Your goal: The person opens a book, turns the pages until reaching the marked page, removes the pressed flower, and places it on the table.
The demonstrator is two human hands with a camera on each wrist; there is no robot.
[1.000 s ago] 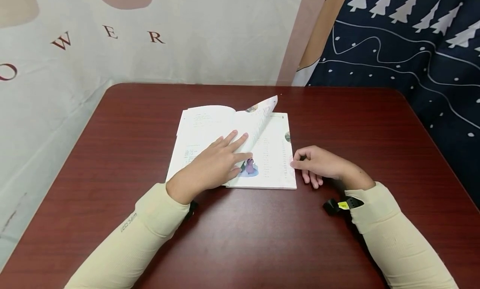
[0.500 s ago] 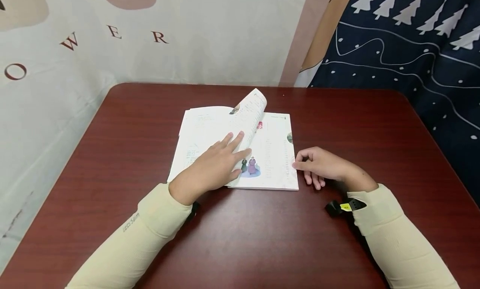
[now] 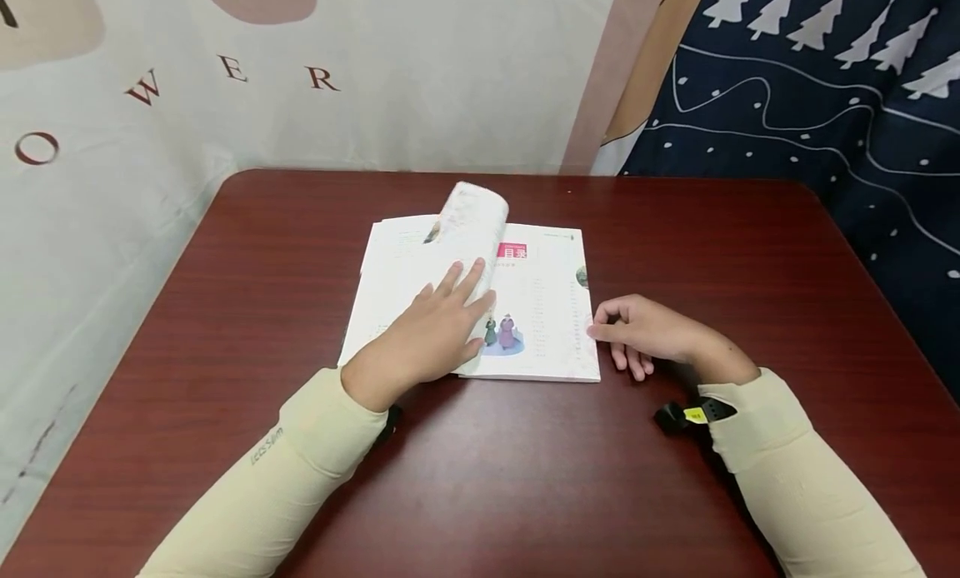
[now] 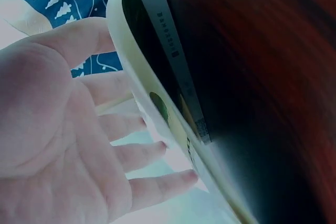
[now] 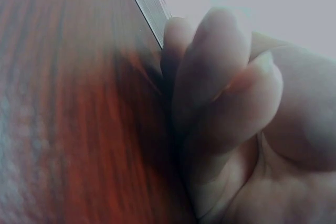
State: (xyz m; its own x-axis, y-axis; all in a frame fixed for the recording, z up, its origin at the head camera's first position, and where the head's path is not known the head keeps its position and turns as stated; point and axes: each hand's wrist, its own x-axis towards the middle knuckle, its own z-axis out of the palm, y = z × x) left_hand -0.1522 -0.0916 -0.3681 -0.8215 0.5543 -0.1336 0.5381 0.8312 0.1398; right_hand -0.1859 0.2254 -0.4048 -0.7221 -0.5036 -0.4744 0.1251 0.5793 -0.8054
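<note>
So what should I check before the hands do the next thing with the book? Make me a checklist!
1. Book lying on the table: ok.
2. Left hand on the pages, fingers spread: ok.
3. Curled paper lying flat: not ok, its top end bends up off the book.
4. Right hand at the book's right edge: ok.
5. Right hand pinching a page: cannot tell.

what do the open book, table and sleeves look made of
Open book: paper, mostly matte, as the curling page suggests.
Table: reddish-brown wood or wood-look laminate; streaked grain, glossy reflections.
Pale yellow sleeves: probably matte knit fabric, given soft folds; fibre unclear.
</note>
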